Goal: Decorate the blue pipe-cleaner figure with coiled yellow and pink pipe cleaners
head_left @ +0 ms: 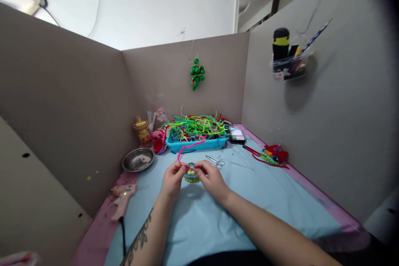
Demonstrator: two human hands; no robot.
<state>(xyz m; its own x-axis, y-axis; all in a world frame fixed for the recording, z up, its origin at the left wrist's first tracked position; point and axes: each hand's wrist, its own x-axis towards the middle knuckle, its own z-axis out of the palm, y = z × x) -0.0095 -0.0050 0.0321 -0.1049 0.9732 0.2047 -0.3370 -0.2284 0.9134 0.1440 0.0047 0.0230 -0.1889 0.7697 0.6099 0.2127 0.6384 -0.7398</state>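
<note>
Over the middle of the blue cloth, both my hands pinch at the top of a small rounded craft piece [191,177] made of yellow, blue and green rows. My left hand [173,178] is closed on a pink fuzzy stem [188,147], whose long free end curls up and away toward the tray. My right hand [210,176] is closed at the piece's other side, its fingertips at the pink strand. The fingertips partly hide where the strand meets the piece. Just beyond my right hand lie small scissors [218,162].
A blue tray [183,145] heaped with colourful fuzzy stems stands at the back. On the left are a metal bowl [131,162] and a pink glue gun [124,203] with its cord. A red and green craft piece [274,155] lies right. Grey partitions [156,79] enclose the table.
</note>
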